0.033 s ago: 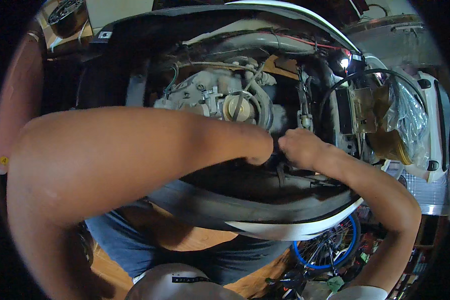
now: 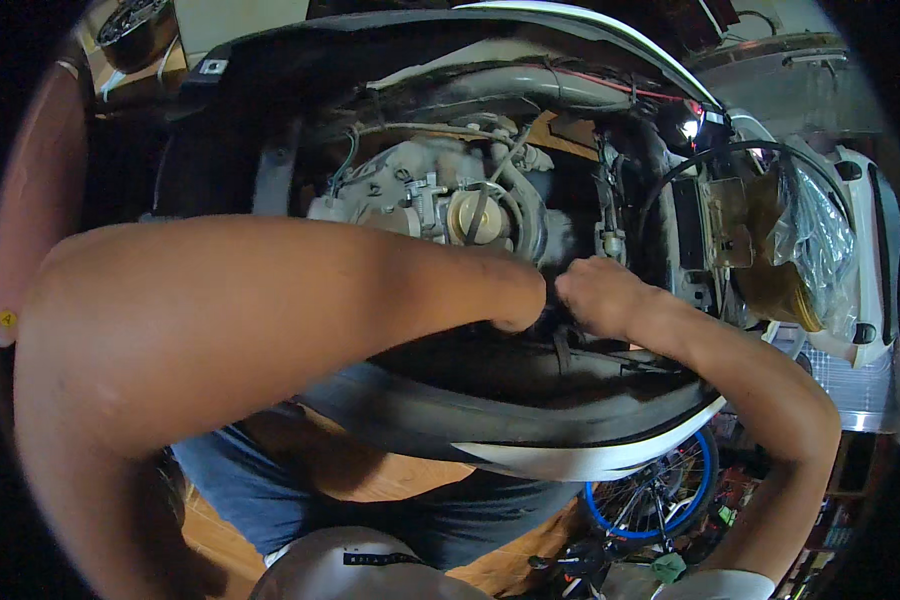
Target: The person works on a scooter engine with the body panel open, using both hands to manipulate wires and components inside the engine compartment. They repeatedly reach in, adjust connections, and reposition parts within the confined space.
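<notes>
The opened body of a scooter (image 2: pixel 400 400) lies across the view, its engine bay exposed. Both hands reach into the bay's dark near side, a short gap between them. My left hand (image 2: pixel 522 298) is bent down at the wrist, with its fingers hidden below. Curled into a fist, my right hand (image 2: pixel 602 295) faces it; whatever its fingers hold is out of sight. Just beyond the left forearm sits the dusty engine (image 2: pixel 420 165) with a round brass-coloured cap (image 2: pixel 477 215). A slim metal fitting with wiring (image 2: pixel 610 240) stands just beyond the right hand.
A black cable (image 2: pixel 750 145) arches at the right, by a clear plastic bag (image 2: pixel 815 225) and a white panel (image 2: pixel 870 260). A small lamp (image 2: pixel 689 128) shines at the far right of the bay. Below right is a blue-rimmed wheel (image 2: pixel 705 480); a dark pot (image 2: pixel 135 35) stands far left.
</notes>
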